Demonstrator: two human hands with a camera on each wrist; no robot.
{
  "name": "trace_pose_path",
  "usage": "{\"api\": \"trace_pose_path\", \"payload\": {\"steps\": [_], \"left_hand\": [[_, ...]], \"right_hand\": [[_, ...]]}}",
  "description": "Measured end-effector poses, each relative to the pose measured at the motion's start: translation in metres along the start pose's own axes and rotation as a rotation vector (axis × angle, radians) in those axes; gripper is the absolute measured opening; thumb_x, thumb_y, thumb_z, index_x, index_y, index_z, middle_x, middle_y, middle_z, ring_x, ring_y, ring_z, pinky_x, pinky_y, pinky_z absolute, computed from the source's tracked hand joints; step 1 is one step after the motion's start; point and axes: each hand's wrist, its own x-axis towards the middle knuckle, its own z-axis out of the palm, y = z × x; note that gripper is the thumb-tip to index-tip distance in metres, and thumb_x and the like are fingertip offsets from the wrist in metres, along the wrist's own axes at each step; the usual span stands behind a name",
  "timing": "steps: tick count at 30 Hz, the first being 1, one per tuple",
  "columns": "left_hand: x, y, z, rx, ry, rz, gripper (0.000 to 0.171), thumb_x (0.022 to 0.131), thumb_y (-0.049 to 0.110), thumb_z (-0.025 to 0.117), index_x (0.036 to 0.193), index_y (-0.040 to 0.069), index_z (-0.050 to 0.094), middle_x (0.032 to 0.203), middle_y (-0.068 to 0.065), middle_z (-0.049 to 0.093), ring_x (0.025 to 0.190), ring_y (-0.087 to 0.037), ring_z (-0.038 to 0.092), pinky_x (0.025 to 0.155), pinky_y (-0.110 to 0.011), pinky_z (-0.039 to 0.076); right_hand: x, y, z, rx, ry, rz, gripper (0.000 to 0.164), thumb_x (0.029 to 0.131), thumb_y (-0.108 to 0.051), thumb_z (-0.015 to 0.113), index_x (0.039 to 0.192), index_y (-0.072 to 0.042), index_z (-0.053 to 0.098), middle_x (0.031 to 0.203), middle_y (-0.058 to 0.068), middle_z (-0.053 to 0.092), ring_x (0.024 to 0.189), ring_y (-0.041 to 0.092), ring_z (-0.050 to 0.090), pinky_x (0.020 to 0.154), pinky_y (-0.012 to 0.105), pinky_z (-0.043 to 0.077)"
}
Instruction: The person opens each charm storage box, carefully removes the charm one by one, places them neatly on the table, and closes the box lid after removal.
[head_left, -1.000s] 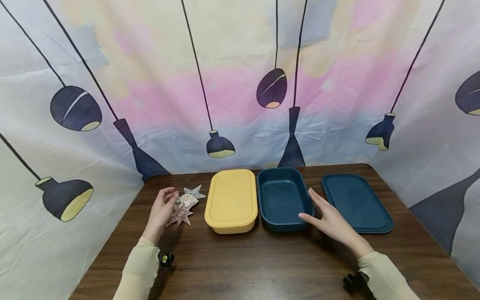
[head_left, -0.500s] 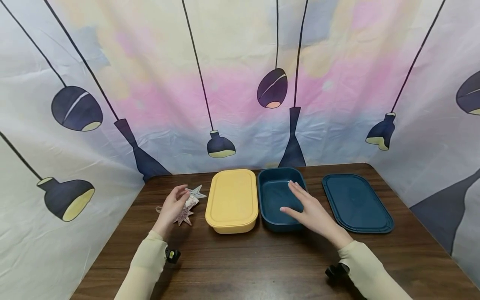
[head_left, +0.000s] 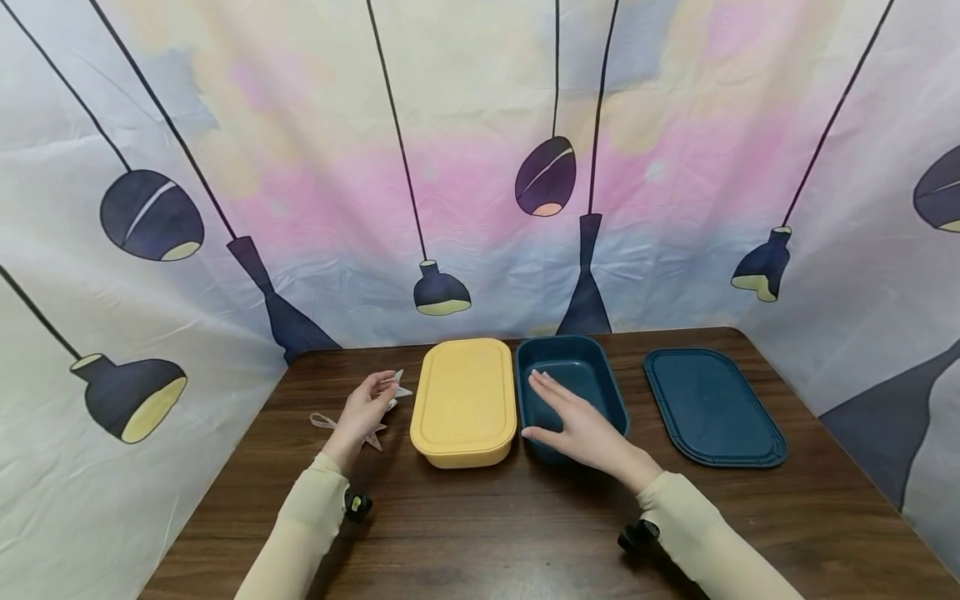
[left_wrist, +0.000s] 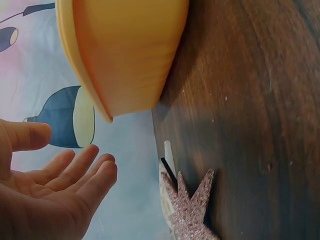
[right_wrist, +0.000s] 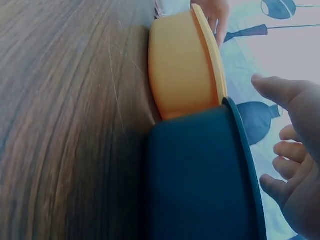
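Note:
Two rectangular boxes stand side by side: a yellow box with its lid on, and a dark blue box with no lid. My left hand hovers over several star-shaped ornaments to the left of the yellow box, holding nothing. A pink glitter star shows below that hand in the left wrist view; most of the pile is hidden in the head view. My right hand is held above the blue box, fingers extended and thumb apart, gripping nothing.
A dark blue lid lies flat on the wooden table at the right. A pale ribbon loop sticks out left of the ornaments. A cloth backdrop with printed lamps hangs behind the table's far edge.
My right hand has moved left from the blue box's right side to over its opening. My left hand has shifted right across the ornaments, toward the yellow box.

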Motion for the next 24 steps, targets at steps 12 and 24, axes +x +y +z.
{"api": "trace_pose_path", "payload": {"steps": [12,24], "left_hand": [[0.003,-0.004,0.017,0.034,-0.018,0.017,0.045,0.098,0.029,0.049,0.136,0.006,0.043,0.131,-0.018,0.047,0.120,-0.032,0.043,0.095,-0.047,0.038],[0.011,-0.007,0.031,0.016,-0.036,0.014,0.046,0.096,0.028,0.052,0.135,0.004,0.046,0.128,-0.017,0.050,0.120,-0.030,0.045,0.096,-0.046,0.038]], "right_hand": [[0.006,-0.005,0.020,-0.050,-0.079,-0.088,0.078,0.086,-0.049,0.061,0.147,-0.013,0.029,0.152,-0.002,0.023,0.136,0.009,0.020,0.102,0.036,0.034],[0.008,-0.005,0.030,-0.134,-0.109,-0.228,0.060,0.091,-0.038,0.058,0.141,-0.009,0.041,0.147,0.005,0.033,0.134,0.014,0.028,0.101,0.034,0.035]]}}
